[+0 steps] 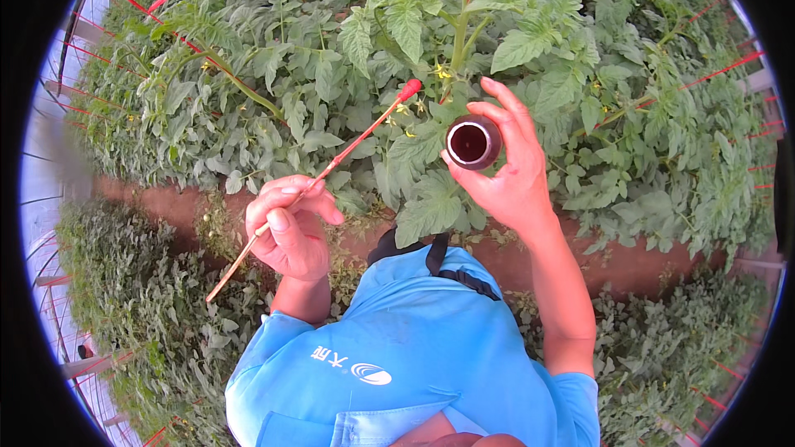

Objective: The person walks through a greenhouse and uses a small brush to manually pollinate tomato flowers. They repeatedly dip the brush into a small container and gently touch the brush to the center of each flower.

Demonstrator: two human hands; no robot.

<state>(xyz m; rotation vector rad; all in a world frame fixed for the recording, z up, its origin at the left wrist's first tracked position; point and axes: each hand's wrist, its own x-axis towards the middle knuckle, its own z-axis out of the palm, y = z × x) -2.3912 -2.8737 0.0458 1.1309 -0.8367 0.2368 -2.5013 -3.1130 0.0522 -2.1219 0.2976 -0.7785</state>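
Observation:
My left hand (290, 230) pinches a thin wooden stick (335, 162) between thumb and fingers. The stick slants up to the right and ends in a red wrapped tip (409, 89), close to small yellow tomato flowers (441, 71). In my right hand (512, 167) is a small dark bottle (490, 139), gripped around its side with its uncapped mouth facing me. Dark liquid seems to fill the inside, though its level is hard to tell. A leafy tomato stem (460, 37) rises just beyond both hands.
Dense tomato plants (261, 68) spread ahead, tied up with red strings (186, 42). A bare soil path (612, 264) crosses at my feet. More plants (124, 279) grow behind me. Greenhouse film (46, 161) curves along the left edge.

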